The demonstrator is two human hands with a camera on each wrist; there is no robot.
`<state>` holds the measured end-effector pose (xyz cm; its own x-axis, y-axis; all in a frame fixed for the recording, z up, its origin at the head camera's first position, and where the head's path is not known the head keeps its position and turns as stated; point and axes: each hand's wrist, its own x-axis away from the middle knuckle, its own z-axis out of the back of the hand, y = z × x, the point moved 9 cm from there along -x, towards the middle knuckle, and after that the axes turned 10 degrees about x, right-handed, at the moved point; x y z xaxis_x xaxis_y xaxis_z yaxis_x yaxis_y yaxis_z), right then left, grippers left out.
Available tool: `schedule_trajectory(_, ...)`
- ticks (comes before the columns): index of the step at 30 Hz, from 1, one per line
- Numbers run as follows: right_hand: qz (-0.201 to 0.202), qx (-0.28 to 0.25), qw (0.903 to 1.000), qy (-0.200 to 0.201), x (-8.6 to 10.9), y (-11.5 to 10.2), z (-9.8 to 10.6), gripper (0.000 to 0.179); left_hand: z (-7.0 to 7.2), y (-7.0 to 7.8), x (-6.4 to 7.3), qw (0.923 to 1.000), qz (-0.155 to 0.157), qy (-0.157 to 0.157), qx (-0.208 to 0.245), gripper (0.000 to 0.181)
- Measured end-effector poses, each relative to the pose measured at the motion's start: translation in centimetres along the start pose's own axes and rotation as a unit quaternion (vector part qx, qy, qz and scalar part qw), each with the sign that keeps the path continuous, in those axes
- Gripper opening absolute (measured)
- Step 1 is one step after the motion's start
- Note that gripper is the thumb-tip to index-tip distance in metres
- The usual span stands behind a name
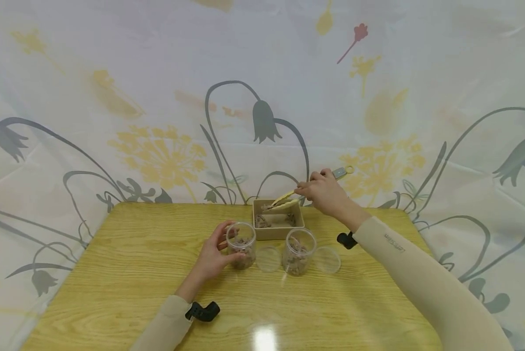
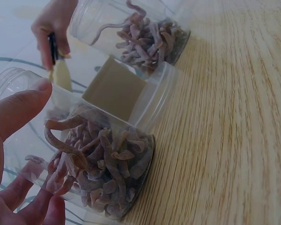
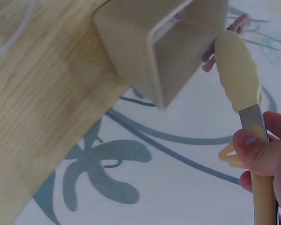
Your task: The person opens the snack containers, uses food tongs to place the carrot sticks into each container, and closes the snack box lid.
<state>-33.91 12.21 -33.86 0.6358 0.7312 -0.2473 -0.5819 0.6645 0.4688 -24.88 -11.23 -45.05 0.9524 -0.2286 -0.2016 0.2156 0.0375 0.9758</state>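
Note:
My left hand (image 1: 212, 254) grips a clear plastic jar (image 1: 241, 239) with its thumb and fingers round the side. Inside that jar lies a heap of brownish-grey, twisted dried strips (image 2: 105, 168). With my right hand (image 1: 326, 195) I hold tongs with yellow, scalloped tips (image 3: 238, 70). The tips are over a beige rectangular box (image 1: 280, 235) behind the jars, and a few strips (image 3: 210, 56) show at them. More strips lie at both ends of the box floor. A second clear jar (image 1: 298, 263), also partly filled with strips, stands right of the first.
One clear round lid (image 1: 269, 259) lies between the two jars, and another clear lid (image 1: 327, 260) lies right of the second jar. The wooden table (image 1: 157, 263) ends at the back against a flower-printed curtain (image 1: 166, 97).

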Motion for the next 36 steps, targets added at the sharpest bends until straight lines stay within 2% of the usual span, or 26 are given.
schedule_trajectory(3, -0.006, -0.01, 0.9996, 0.026, 0.1, 0.2, 1.5, 0.041, -0.2, 1.1, 0.2, 1.0, -0.004, -0.005, -0.002, 0.08)
schedule_trajectory(6, -0.004, -0.02, 0.998, 0.06, 0.3, 0.2, 3.3, 0.038, 0.0, 0.3, 0.0, 1.0, -0.006, -0.001, 0.0, 0.081)
schedule_trajectory(10, 0.011, -0.022, 0.9948, 0.099, 0.6, -0.4, 5.5, 0.04, 0.4, -1.8, -0.3, 1.0, -0.001, 0.008, 0.004, 0.084)
schedule_trajectory(13, 0.031, -0.015, 0.9906, 0.132, 0.8, -1.5, 7.2, 0.044, 0.6, -2.3, -0.3, 1.0, 0.002, 0.009, 0.004, 0.085)
schedule_trajectory(18, 0.07, 0.007, 0.9828, 0.17, 0.7, -3.9, 9.6, 0.044, 0.6, -2.1, -0.2, 1.0, -0.001, 0.008, 0.004, 0.086)
schedule_trajectory(23, 0.1, 0.044, 0.9784, 0.175, 0.5, -6.2, 10.6, 0.039, 0.6, -2.0, -0.2, 0.9999, 0.008, 0.008, -0.004, 0.087)
schedule_trajectory(29, 0.123, 0.097, 0.9739, 0.164, 0.6, -8.4, 10.3, 0.036, 0.5, -1.9, -0.2, 0.9999, 0.007, 0.008, -0.006, 0.087)
schedule_trajectory(36, 0.152, 0.14, 0.9604, 0.187, 0.9, -10.3, 10.2, 0.032, 0.5, -2.1, -0.4, 0.9999, 0.009, 0.007, -0.003, 0.087)
